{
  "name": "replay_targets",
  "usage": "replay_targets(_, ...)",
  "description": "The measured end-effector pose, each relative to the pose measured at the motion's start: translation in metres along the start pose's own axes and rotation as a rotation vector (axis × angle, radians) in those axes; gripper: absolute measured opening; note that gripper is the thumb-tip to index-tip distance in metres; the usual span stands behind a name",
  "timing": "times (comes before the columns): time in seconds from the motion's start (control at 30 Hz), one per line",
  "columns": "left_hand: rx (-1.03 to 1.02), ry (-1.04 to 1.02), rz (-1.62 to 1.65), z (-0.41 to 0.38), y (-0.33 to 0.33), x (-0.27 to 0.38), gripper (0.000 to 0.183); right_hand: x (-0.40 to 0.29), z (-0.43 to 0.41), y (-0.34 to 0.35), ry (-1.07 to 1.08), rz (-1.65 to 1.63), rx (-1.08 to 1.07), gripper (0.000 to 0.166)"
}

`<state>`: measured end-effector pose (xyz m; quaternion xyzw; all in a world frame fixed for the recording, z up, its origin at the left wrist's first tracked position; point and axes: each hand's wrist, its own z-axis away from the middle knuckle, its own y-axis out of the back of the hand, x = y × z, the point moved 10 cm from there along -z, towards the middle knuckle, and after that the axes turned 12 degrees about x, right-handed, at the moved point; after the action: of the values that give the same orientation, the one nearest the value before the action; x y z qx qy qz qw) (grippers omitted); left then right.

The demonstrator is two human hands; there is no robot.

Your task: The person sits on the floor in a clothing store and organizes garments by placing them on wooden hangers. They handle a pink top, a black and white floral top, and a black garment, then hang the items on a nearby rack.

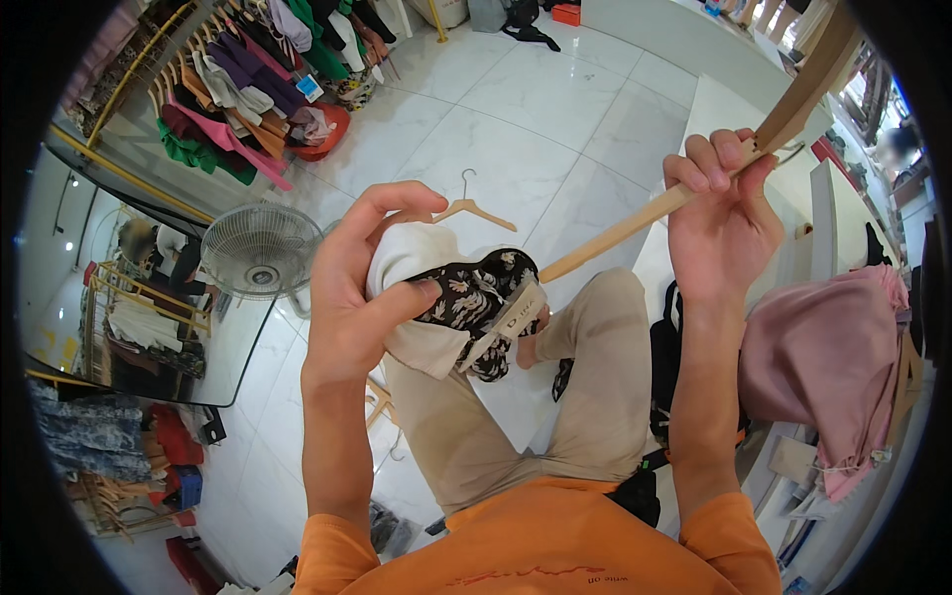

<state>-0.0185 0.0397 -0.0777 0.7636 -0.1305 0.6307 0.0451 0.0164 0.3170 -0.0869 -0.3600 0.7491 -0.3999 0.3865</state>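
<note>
My left hand grips a bunched garment, its thumb pressed on black floral fabric. White cloth wraps around that fabric under the fingers. A pale label with writing is sewn at the garment's opening. My right hand holds a wooden clothes hanger near its middle, beside the metal hook. One arm of the hanger slants down to the garment, and its tip is hidden at the fabric. The other arm rises toward the upper right.
Another wooden hanger lies on the tiled floor. A floor fan stands at left, before a mirror. Clothes hang on a rack at upper left. Mauve cloth lies at right. A hanger is beside my leg.
</note>
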Motion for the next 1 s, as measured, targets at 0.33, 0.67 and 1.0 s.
replay_targets(0.33,0.057,0.062,0.141,-0.007,0.012,0.012,0.061,0.096,0.01,0.021,-0.268,0.049,-0.038,0.034)
replay_targets(0.67,0.178,-0.053,-0.222,-0.012,0.054,0.002,0.043,0.084,0.034,0.048,-0.241,0.84,-0.096,0.033)
replay_targets(1.0,0.283,-0.511,-0.661,-0.016,0.073,0.034,0.036,0.051,0.011,0.0,-0.044,1.144,-0.136,0.028)
